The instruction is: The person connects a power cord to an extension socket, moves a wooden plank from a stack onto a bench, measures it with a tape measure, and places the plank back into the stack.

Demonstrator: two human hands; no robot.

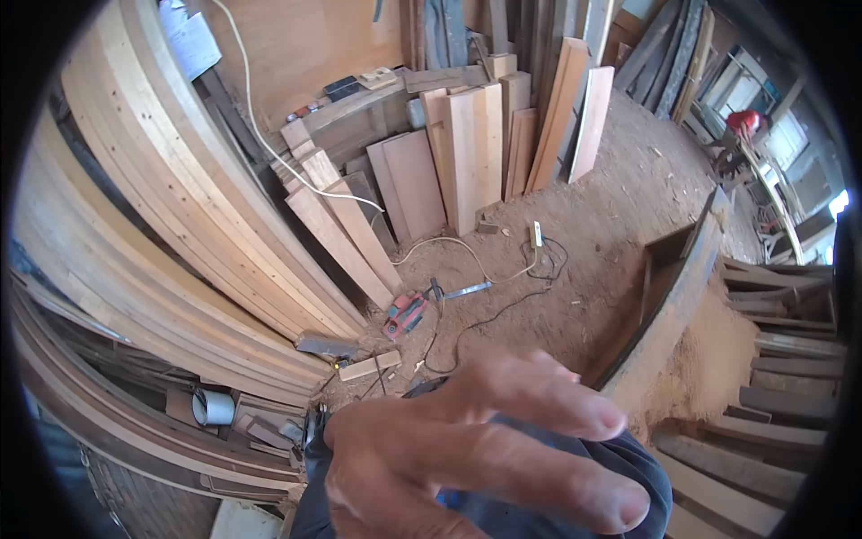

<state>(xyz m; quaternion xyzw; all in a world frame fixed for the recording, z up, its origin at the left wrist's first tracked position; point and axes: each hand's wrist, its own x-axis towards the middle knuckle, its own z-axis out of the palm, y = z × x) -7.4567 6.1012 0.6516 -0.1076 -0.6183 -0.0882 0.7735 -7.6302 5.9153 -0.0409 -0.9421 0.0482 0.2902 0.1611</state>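
My left hand [449,449] is raised close to the camera at the bottom middle, its back showing. The fingers point right and are spread, with nothing visible between them; part of the hand is cut off by the lower edge. Behind it are my dark trousers [642,472]. My right hand is out of view. Beyond the fingers, a red and black power tool [406,314] lies on the dusty floor, apart from my hand. A short wood block [370,365] lies near it.
Long curved boards [193,193] stand at the left. More planks [462,162] lean along the back. Cables and a power strip [536,234] lie on the floor. A curved wooden piece [669,296] and stacked timber [786,386] are at right. A person in red [743,121] bends far off.
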